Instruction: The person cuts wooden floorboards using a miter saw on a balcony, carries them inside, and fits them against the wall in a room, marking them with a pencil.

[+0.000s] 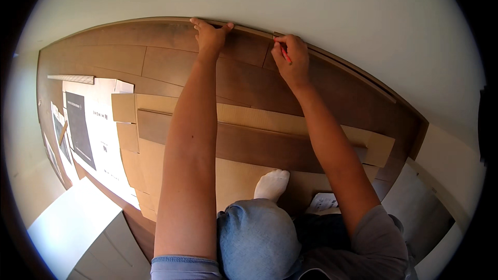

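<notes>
My left hand reaches to the base of the wall, its thumb and fingers spread against a narrow brown trim strip that lies along the floor's edge. To the right of it, my right hand is closed around a red pencil. The pencil's far end is at the strip, near where a second length of trim runs on along the wall to the right. Under both hands lies a brown wood-look plank floor.
A loose brown board rests on flattened cardboard in front of me. White printed cardboard and a patterned strip lie at the left. A white box-like object stands lower left. My socked foot is on the cardboard.
</notes>
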